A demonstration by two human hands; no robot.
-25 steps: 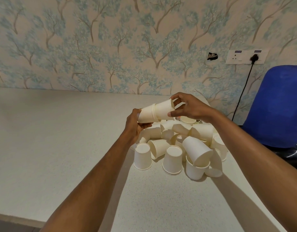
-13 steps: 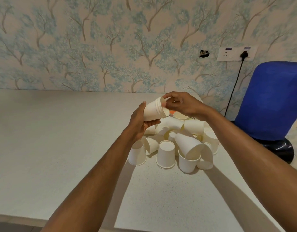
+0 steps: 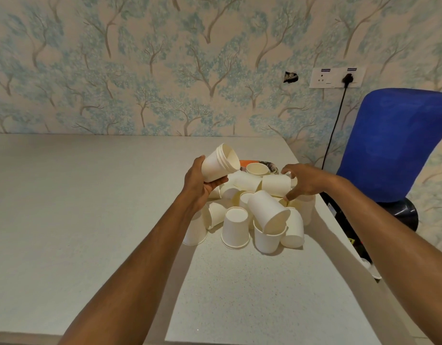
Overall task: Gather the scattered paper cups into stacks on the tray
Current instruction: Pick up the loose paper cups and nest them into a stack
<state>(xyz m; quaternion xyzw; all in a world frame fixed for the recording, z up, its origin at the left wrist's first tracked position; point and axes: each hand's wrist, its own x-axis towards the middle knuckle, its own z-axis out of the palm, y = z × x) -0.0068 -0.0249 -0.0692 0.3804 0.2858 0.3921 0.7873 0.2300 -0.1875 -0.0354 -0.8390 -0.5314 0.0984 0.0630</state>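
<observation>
My left hand [image 3: 198, 184] grips a short stack of nested white paper cups [image 3: 218, 165], tilted with the mouths facing up and right, above the left side of the pile. A heap of loose paper cups [image 3: 236, 226] lies on the table, some upside down, some on their sides. Behind the heap shows a strip of the tray [image 3: 248, 162], orange and patterned, mostly hidden by cups. My right hand [image 3: 305, 180] reaches into the heap's right side, thumb and forefinger curled round the end of a cup lying on its side [image 3: 274, 185].
The pale speckled table [image 3: 90, 207] ends just right of the heap. A blue chair [image 3: 394, 145] stands beyond that edge. A black cable [image 3: 335, 125] hangs from the wall socket. Something small and white [image 3: 373, 268] lies low beside the table edge.
My right hand pushed a cup into the stack in my left hand, let go, then moved down and right onto a cup in the heap. The stack tilted upward.
</observation>
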